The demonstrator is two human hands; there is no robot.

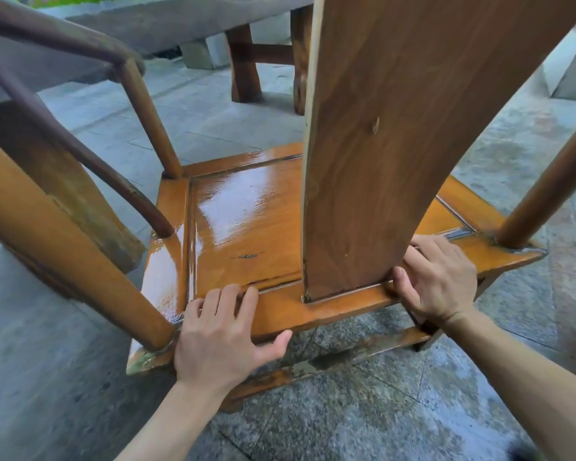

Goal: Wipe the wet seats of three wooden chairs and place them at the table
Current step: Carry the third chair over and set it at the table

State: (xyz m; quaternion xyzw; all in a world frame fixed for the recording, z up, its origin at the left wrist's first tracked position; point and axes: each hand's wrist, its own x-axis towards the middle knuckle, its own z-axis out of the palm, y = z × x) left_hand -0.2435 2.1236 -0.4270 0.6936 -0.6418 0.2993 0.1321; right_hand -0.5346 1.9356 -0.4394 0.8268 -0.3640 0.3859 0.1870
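We grip rear seat rail [333, 302] of wet wooden armchair [246, 224]: left hand [220, 341], right hand [439, 281] clamped round it. Heavy, rigid, slick; rail likely safest hold.

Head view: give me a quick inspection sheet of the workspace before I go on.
Surface: stone paving, damp and blotchy.
Job's things: wooden chair seen from behind; its seat shines wet; no cloth seen.
Clutter: nothing seen.
Grippers: left hand grips the seat's rear rail, thumb under the edge; right hand grips the same rail beside the back splat.
Cables: nothing seen.
Surroundings: table with heavy wooden legs ahead; greenery at top left.
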